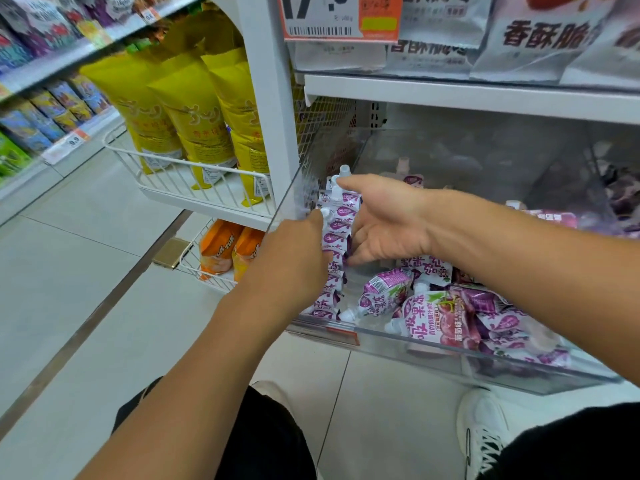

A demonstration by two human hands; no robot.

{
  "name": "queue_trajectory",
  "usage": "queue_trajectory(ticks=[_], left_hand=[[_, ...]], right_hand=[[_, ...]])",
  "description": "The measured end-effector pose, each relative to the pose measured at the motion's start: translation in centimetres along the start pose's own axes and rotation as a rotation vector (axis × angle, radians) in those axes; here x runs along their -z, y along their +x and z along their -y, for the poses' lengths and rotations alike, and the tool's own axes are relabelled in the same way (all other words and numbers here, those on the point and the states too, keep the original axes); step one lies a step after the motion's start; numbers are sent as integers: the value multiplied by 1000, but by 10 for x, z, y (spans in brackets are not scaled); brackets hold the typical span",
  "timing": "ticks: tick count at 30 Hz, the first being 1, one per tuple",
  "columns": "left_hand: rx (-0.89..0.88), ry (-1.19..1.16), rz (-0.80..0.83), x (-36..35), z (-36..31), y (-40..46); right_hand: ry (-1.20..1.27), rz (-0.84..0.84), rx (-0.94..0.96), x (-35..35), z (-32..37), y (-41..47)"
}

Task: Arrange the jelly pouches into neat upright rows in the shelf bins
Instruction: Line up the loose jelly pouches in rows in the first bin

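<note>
Purple-and-white jelly pouches (337,233), glossy flat packs with white screw spouts, stand on edge in a tight row along the left wall of a clear plastic shelf bin (450,358). The left hand (298,261) presses against the outer side of that row near the bin's left corner, its fingers hidden behind the pouches, so whether they are curled or flat cannot be told. The right hand (384,216) reaches across from the other side, fingers spread, forefinger stretched over the spouts at the far end of the row and thumb tucked low against the packs; the row sits squeezed between the two hands. More loose pouches (446,317) lie flat and tumbled at odd angles in the middle and right of the bin, some spouts pointing toward the front wall. A red strip (341,332) runs along the bin's front lip. Above it a white metal shelf (450,95) carries silvery snack bags (540,39) and a price label (339,19). To the left, tall yellow bags (197,112) stand in a white wire basket (194,188), with orange packs (221,247) in a lower basket. Pale glossy floor tiles (86,271) stretch down the aisle, and a white sneaker (481,434) shows below the bin
</note>
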State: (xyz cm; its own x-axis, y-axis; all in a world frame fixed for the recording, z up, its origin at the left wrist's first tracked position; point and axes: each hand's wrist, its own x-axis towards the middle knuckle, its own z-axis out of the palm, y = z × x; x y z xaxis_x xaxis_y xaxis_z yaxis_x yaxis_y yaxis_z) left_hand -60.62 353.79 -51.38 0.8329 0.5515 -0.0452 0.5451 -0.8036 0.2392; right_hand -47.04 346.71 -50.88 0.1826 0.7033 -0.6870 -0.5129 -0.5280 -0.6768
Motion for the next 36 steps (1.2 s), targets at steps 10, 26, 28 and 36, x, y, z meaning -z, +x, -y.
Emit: queue_trajectory(ticks=[10, 26, 28, 36], left_hand=[[-50, -228, 59, 18, 19, -31], [-209, -295, 26, 16, 36, -32], [-178, -230, 42, 20, 32, -34], [-59, -186, 27, 32, 26, -33]], right_hand=[[-1205, 36, 256, 8, -8, -41], [-1195, -283, 550, 12, -57, -54], [-1234, -194, 487, 16, -62, -52], [-1389, -37, 365, 7, -65, -18]])
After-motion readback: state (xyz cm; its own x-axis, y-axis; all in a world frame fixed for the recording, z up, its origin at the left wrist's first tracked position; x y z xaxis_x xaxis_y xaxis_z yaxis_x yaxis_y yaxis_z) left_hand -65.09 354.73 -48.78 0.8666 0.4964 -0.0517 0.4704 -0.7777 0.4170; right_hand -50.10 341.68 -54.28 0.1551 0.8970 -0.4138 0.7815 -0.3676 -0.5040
